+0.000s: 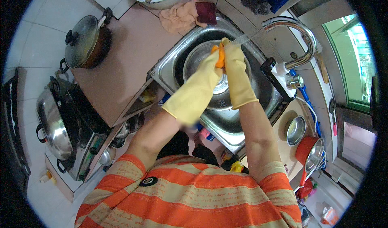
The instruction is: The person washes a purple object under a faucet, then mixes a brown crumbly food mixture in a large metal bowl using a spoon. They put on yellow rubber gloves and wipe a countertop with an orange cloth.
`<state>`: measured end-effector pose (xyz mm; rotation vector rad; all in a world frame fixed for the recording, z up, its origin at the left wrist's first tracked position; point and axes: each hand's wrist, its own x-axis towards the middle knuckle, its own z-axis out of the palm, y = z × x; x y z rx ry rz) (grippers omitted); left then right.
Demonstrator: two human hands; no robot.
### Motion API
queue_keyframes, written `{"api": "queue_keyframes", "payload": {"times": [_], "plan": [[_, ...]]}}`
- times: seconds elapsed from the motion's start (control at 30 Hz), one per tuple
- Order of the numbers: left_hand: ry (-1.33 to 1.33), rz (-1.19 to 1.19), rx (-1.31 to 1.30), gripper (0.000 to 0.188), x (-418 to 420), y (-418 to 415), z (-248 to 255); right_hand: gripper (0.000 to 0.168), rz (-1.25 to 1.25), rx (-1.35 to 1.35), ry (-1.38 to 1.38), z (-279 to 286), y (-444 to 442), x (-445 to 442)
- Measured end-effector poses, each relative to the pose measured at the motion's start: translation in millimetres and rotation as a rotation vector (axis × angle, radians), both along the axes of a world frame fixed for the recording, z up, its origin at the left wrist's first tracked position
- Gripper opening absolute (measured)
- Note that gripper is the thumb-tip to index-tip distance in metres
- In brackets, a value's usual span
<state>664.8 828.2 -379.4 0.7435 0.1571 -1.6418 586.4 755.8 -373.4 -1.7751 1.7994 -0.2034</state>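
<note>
Both my hands wear long yellow rubber gloves and meet over a stainless steel basin [197, 57] in the sink [163, 72]. My left hand [213, 59] presses against my right hand [234, 54]. Something orange [220, 57] shows between them; whether it is part of a glove or a held thing, I cannot tell. My fingers are mostly hidden. A stream of water [244, 39] from the curved chrome faucet [306, 35] reaches the right glove near the fingertips.
Left of the sink, a glass-lidded pan [81, 43] sits on the counter [121, 61], with a lidded wok [56, 122] on a stove [86, 137]. A peach cloth [178, 16] lies behind the sink. To the right are a metal bowl [296, 130] and a red saucepan [304, 150].
</note>
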Motion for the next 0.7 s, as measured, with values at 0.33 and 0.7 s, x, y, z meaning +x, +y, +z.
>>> {"api": "queue_keyframes", "payload": {"times": [0.33,0.7], "plan": [[-0.115,-0.072,-0.108,0.026,12.8,10.1,9.0,0.03,0.01,0.069,-0.337,-10.1,10.3,3.2],[-1.355,-0.397,-0.44,0.051,42.9,6.2,39.0,0.034,-0.565,0.606,-1.451,3.4,31.0,-10.9]]}}
